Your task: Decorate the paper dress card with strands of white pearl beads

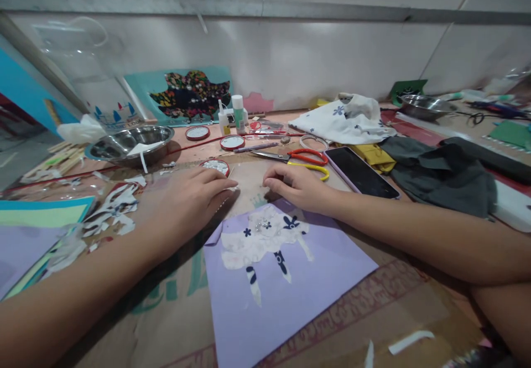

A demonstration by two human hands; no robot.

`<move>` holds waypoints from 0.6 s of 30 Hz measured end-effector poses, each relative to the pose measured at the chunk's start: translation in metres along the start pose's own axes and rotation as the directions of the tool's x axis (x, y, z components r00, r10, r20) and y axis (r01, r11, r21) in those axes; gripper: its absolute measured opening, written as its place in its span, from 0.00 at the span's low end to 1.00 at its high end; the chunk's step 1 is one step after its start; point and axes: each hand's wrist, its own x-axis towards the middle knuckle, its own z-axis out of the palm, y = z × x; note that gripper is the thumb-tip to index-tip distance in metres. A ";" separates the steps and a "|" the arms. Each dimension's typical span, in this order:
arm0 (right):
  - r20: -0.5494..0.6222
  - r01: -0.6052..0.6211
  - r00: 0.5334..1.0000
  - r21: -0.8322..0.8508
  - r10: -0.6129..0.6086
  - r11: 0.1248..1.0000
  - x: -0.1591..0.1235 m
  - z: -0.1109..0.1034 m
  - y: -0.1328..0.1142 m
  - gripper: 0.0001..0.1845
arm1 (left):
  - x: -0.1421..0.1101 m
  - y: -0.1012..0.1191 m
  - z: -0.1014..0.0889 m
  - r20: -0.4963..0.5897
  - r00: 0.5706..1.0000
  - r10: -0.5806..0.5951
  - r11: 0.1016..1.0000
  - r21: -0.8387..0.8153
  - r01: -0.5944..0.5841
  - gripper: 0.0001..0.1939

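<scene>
My left hand [194, 196] lies palm down on the cardboard-covered table, fingers together and reaching toward a small red-rimmed lid [215, 166] of white bits. My right hand [292, 185] rests just beyond the top edge of a lilac paper sheet [286, 290], fingers curled in a pinch near the table; what they hold is too small to see. White floral fabric scraps [261, 240] are stuck on the lilac sheet. Red and yellow scissors [301, 160] lie just past my right hand.
A black phone [360, 173] lies right of the scissors, with dark cloth [448, 177] and white floral fabric [344, 122] beyond. A steel bowl [130, 144], glue bottles [232, 114], more red lids [232, 143] and paper scraps [112, 207] sit at left and back. Coloured sheets [37, 229] lie far left.
</scene>
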 end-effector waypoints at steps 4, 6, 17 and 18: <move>0.003 0.027 1.000 -0.050 -0.027 0.998 0.000 0.000 0.002 0.08 | 0.003 0.001 0.004 0.051 0.999 -0.011 1.000 -0.021 0.012 0.19; 0.034 0.113 0.993 -0.088 -0.110 0.990 0.000 0.000 0.001 0.09 | 0.005 0.000 0.006 0.064 0.998 -0.013 1.000 -0.027 0.015 0.19; 0.325 0.410 0.885 -0.207 -0.333 0.889 -0.003 0.002 -0.011 0.15 | 0.009 -0.001 0.015 0.041 0.997 -0.064 0.994 -0.092 0.067 0.14; 0.335 0.416 0.881 -0.207 -0.335 0.886 -0.002 0.002 -0.011 0.15 | 0.010 0.000 0.014 0.048 0.996 -0.073 0.993 -0.090 0.077 0.14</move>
